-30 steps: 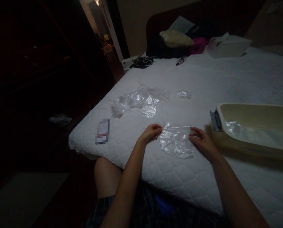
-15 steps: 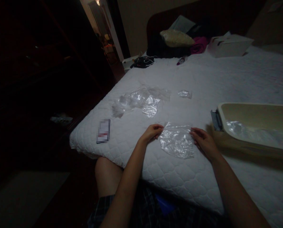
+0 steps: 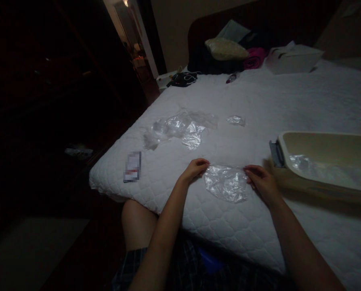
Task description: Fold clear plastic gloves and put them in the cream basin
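Observation:
A clear plastic bag (image 3: 225, 182) lies spread on the white quilted bed (image 3: 229, 226) in front of me. My left hand (image 3: 196, 169) pinches its upper left corner between thumb and fingers. At the upper right corner my right hand (image 3: 261, 180) grips the edge in the same way. The bag's top edge runs fairly straight between both hands, and its crinkled lower part rests on the quilt. Farther off lie a heap of crumpled clear plastic bags (image 3: 180, 125) and a small folded plastic bag (image 3: 236, 120).
A cream plastic bin (image 3: 326, 188) with a grey handle stands at the right, clear plastic inside it. At the left lies a flat, blurred-out rectangular thing (image 3: 132, 167). Toward the headboard are a white box (image 3: 295, 59), a beige pillow (image 3: 225, 49) and a rolled magenta cloth (image 3: 255, 58).
The bag's upper edge has come down toward me and looks folded over, so the bag appears shorter. Both hands stay at its corners, the right one slightly lower.

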`<state>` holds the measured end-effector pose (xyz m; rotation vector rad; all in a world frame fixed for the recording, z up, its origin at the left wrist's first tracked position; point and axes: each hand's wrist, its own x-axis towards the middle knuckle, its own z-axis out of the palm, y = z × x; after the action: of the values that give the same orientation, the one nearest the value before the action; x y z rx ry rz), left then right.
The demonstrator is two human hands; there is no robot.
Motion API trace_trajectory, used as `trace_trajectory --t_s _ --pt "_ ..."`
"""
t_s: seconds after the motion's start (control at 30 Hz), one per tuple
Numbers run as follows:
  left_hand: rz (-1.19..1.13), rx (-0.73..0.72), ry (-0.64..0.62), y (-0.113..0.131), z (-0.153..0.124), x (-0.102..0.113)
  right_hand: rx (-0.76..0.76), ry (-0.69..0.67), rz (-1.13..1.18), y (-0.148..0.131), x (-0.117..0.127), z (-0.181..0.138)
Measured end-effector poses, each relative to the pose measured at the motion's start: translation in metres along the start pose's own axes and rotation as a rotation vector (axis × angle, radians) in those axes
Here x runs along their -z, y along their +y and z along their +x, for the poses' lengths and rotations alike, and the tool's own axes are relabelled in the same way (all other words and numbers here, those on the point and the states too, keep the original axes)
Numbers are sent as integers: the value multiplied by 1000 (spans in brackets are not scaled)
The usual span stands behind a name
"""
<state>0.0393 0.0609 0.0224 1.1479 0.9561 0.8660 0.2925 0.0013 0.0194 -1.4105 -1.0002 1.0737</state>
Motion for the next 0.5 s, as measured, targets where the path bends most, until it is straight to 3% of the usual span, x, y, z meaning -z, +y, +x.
trace_trajectory --t_s 0.5 --pt "50 -15 58 2 0 -6 -29 -5 -39 -4 -1 -4"
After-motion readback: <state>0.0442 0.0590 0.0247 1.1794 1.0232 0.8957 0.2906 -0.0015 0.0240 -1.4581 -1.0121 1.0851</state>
